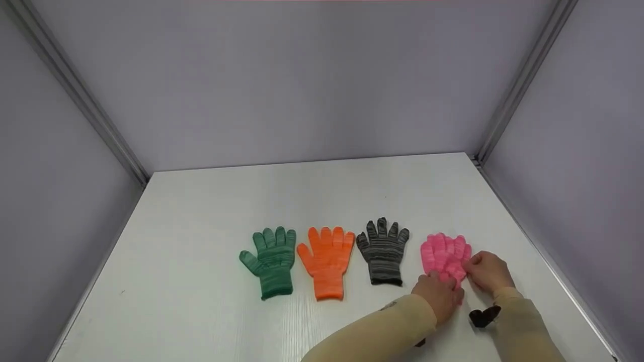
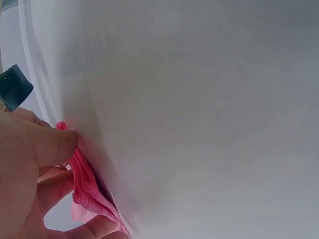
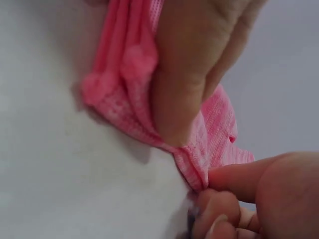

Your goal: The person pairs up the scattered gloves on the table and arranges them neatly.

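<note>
A pink knit glove [image 1: 441, 251] lies at the right of the table, its fingers pointing away and its cuff end bunched. My left hand [image 1: 436, 296] grips the cuff end; in the left wrist view the left hand [image 2: 30, 169] has pink folds [image 2: 87, 184] between thumb and fingers. On the glove's right side, my right hand [image 1: 488, 271] pinches an edge between thumb and forefinger. The right wrist view shows the right hand [image 3: 269, 194] pinching the lower edge of the glove [image 3: 122, 107], while the left hand [image 3: 184, 64] holds the folded cuff above.
Left of the pink glove, a grey-black glove [image 1: 385, 251], an orange glove [image 1: 328, 261] and a green glove [image 1: 276, 261] lie flat in a row. The white table [image 1: 191, 241] is bordered by grey panels [image 1: 302, 85]. A black device [image 1: 484, 317] sits at the right wrist.
</note>
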The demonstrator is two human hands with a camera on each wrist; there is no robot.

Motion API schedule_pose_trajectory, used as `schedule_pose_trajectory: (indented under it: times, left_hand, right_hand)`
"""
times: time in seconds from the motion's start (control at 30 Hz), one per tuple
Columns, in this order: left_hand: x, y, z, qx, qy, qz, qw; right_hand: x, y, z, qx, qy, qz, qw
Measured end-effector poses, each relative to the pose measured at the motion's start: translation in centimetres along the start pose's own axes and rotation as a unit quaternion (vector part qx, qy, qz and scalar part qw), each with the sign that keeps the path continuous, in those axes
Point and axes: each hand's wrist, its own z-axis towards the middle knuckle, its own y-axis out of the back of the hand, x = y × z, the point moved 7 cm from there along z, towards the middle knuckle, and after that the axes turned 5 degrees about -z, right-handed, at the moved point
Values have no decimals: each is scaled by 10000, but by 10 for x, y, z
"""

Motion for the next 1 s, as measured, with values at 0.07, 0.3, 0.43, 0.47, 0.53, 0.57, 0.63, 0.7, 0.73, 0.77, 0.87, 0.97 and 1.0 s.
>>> schedule_pose_trajectory:
  times: [0.07, 0.3, 0.43, 0.47, 0.53, 0.57, 0.63, 0.7, 0.73, 0.77, 0.87, 0.97, 1.0]
  left_hand:
    - [-1, 0, 0, 40, -40, -52, 10000]
    - [0, -1, 1, 96, -38, -6, 9999]
    - [1, -2, 0, 115, -66, -15, 9999]
    - [1, -2, 0, 123, -79, -13, 9999]
    - [2, -2, -1, 159, -71, -20, 9998]
    - [2, -2, -1, 187, -71, -2, 9998]
    - [3, -2, -1, 229, -51, -17, 9997]
    - [3, -2, -1, 271, -25, -50, 9996]
    - [3, -2, -1, 286, -30, -38, 9996]
    - [3, -3, -1, 303, -40, -29, 9995]
    - [4, -3, -1, 304, -1, -83, 9995]
    - [5, -3, -1, 261, 104, -264, 9993]
    - [6, -4, -1, 252, 154, -398, 9988]
  right_hand:
    - [6, 6, -2, -264, 134, -92, 9995]
    - [32, 9, 7, -251, 495, 221, 9982]
    - [36, 3, 13, 8, 392, 201, 9990]
    - [37, 1, 15, 38, 347, 199, 9992]
    - [37, 0, 18, 103, 273, 200, 9994]
    - [37, -1, 19, 133, 279, 182, 9994]
    - [38, -1, 22, 151, 247, 128, 9995]
    - [39, -2, 24, 170, 236, 71, 9996]
    - [38, -2, 25, 187, 220, 60, 9996]
    - [38, -2, 26, 210, 202, 54, 9996]
    - [36, -4, 30, 319, 108, 199, 9992]
    - [33, -7, 35, 479, 76, 418, 9979]
    - [32, -8, 36, 548, 72, 490, 9973]
